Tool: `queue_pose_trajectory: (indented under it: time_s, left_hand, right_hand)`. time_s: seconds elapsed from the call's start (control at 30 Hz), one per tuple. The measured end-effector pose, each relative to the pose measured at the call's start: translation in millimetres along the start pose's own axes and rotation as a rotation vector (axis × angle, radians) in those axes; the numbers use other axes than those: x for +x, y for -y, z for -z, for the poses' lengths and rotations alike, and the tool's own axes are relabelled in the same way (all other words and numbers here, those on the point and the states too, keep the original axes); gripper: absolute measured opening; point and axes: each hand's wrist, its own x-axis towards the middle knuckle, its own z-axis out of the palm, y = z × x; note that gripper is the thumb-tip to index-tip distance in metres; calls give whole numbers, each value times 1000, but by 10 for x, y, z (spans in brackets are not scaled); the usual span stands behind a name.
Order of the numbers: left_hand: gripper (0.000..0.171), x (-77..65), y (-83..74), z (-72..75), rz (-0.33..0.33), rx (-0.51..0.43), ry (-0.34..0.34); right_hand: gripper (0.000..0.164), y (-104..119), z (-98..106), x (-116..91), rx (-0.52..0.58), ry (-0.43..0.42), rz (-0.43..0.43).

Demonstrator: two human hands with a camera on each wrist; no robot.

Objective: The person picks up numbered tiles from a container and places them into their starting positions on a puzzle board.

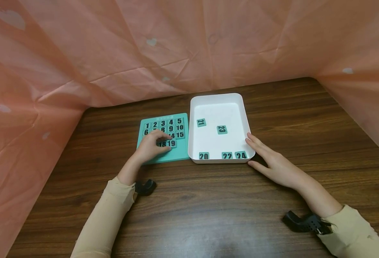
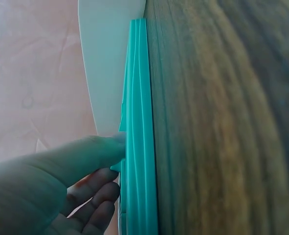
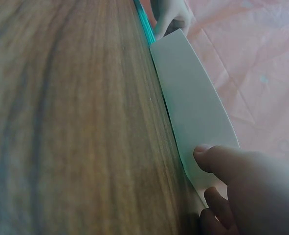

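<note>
A teal number board (image 1: 180, 153) lies flat on the table, with number tiles in rows on it. My left hand (image 1: 150, 145) is over its lower left part, thumb and index finger at opposite edges of the 19 tile (image 1: 171, 143). A small teal corner (image 2: 116, 167) sticks up by the thumb in the left wrist view. The palm and fingers hide some tiles. Right of the board, touching or nearly touching it, stands a white tray (image 1: 215, 99). My right hand (image 1: 274, 166) rests at the tray's front right corner, thumb on the front wall, straight fingers along the right side.
Inside the tray lie loose tiles: 21 (image 1: 201, 122), 23 (image 1: 222, 129), 20 (image 1: 203, 155), 22 (image 1: 227, 155) and 24 (image 1: 240, 154). A pink curtain (image 1: 163, 46) hangs around the back and sides of the brown wooden table (image 1: 189, 200).
</note>
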Motion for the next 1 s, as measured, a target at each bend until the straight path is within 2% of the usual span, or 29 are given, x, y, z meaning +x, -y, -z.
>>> queue_pose_trajectory:
  time_s: [0.33, 1.0]
  left_hand:
    - [30, 29, -13, -22, 2, 54, 4]
    - [33, 20, -55, 6, 11, 27, 1]
  right_hand:
    - [68, -8, 1, 6, 1, 2, -3]
    - [68, 9, 5, -4, 6, 12, -11]
